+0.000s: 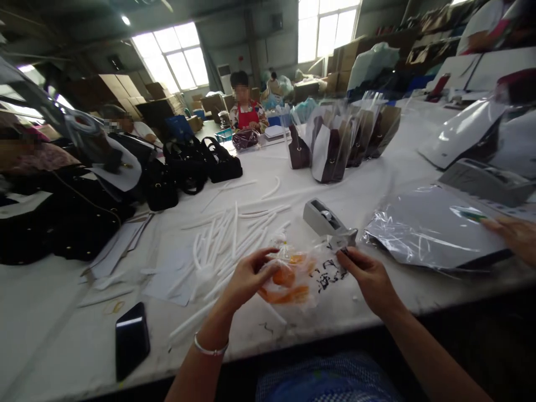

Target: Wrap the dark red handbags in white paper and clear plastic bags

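Note:
My left hand and my right hand both grip a clear plastic bag just above the near edge of the white table. The bag holds orange pieces and carries black printed marks on its right half. My left fingers pinch the bag's left side by the orange contents. My right fingers pinch its right edge. A silver bracelet circles my left wrist.
White tubes lie scattered ahead, with a grey tape dispenser behind the bag. A black phone lies near left. Black handbags crowd the left, bagged purses stand farther back. Another person's hand rests on a plastic-wrapped item at right.

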The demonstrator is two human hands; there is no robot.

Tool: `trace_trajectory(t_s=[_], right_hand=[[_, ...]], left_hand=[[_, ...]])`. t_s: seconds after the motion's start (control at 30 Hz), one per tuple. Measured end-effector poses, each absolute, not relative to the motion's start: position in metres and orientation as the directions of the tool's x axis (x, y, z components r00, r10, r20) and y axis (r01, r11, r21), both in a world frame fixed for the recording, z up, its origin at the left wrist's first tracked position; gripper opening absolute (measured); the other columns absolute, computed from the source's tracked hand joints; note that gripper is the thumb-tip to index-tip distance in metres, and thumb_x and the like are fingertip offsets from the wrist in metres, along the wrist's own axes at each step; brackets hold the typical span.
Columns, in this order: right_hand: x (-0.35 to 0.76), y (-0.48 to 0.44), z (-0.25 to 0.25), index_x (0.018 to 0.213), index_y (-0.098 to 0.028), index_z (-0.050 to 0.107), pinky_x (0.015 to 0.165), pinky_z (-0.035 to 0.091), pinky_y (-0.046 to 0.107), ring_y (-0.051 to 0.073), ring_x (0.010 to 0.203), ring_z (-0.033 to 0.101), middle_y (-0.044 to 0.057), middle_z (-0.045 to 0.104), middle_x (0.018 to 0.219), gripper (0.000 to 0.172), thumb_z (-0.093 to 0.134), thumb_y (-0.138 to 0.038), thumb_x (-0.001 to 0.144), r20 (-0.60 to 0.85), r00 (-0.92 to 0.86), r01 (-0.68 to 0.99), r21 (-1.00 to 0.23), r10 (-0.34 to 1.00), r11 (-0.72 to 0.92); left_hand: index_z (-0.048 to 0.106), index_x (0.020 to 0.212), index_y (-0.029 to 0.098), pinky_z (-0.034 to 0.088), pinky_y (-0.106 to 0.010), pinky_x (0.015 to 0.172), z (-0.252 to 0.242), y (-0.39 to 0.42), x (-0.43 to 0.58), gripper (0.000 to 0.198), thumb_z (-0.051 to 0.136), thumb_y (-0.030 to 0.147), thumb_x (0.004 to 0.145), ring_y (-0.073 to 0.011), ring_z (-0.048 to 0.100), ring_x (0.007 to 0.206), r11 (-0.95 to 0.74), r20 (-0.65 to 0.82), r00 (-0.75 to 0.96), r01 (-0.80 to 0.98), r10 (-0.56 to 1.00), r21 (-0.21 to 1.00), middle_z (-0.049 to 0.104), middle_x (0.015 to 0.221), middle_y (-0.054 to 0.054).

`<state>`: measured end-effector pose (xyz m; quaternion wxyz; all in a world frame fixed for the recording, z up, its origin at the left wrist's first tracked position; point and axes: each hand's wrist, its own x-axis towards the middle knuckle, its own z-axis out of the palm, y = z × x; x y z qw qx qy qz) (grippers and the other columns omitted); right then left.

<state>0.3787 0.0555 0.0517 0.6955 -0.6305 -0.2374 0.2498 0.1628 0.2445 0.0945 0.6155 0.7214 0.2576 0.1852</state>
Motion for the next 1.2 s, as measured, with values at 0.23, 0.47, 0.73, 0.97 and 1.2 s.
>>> trace_trajectory(t_s=[0.23,0.47,0.73,0.97,1.2], right_hand=[[0.384,0.016,0.032,0.1,-0.025,0.077,0.11,0.042,0.047,0.028,0.116,0.061,0.005,0.07,0.116,0.028,0.077,-0.041,0.078,0.181,0.872,0.125,-0.981,0.455,0.151],[0.348,-0.014,0.062,0.134,-0.03,0.058,0.114,0.038,0.05,0.027,0.131,0.051,0.006,0.056,0.141,0.042,0.062,-0.037,0.093,0.556,0.756,0.586,-0.81,0.346,0.021],[0.354,-0.013,0.056,0.106,-0.034,0.076,0.116,0.026,0.055,0.027,0.104,0.066,0.002,0.076,0.103,0.019,0.062,-0.035,0.093,0.471,0.46,0.778,-0.623,0.753,-0.085],[0.352,-0.045,0.046,0.092,-0.028,0.081,0.082,0.054,0.039,0.027,0.081,0.068,0.004,0.077,0.086,0.032,0.078,-0.054,0.074,0.052,0.875,0.134,-0.981,0.481,-0.139],[0.357,-0.05,0.043,0.083,-0.021,0.077,0.061,0.056,0.027,0.019,0.07,0.07,0.005,0.076,0.08,0.032,0.088,-0.045,0.065,-0.305,0.824,-0.478,-0.828,0.478,0.295]], left_hand=[[0.077,0.097,0.021,0.053,-0.025,0.07,0.094,0.196,0.164,0.019,0.069,0.035,0.088,-0.0177,0.068,0.08,-0.456,0.233,0.677,0.17,0.698,0.874,0.075,0.09,-0.005],[0.075,0.107,0.023,0.055,-0.029,0.085,0.091,0.18,0.168,0.024,0.059,0.015,0.092,-0.018,0.069,0.094,-0.663,0.48,0.696,-0.008,0.534,0.749,0.073,0.102,-0.006],[0.076,0.11,0.032,0.056,-0.036,0.086,0.092,0.17,0.175,0.023,0.062,0.025,0.093,-0.0221,0.069,0.093,-0.677,0.429,0.841,-0.105,0.33,0.728,0.073,0.101,-0.008],[0.076,0.11,0.031,0.047,-0.037,0.101,0.081,0.177,0.166,0.023,0.061,0.028,0.093,-0.0227,0.06,0.109,-0.677,0.556,0.546,0.029,0.627,0.736,0.067,0.114,-0.007],[0.075,0.109,0.018,0.048,-0.02,0.059,0.061,0.175,0.172,0.036,0.069,0.044,0.086,-0.0084,0.052,0.06,0.025,0.024,0.594,-0.073,0.804,0.997,0.064,0.078,-0.002]])
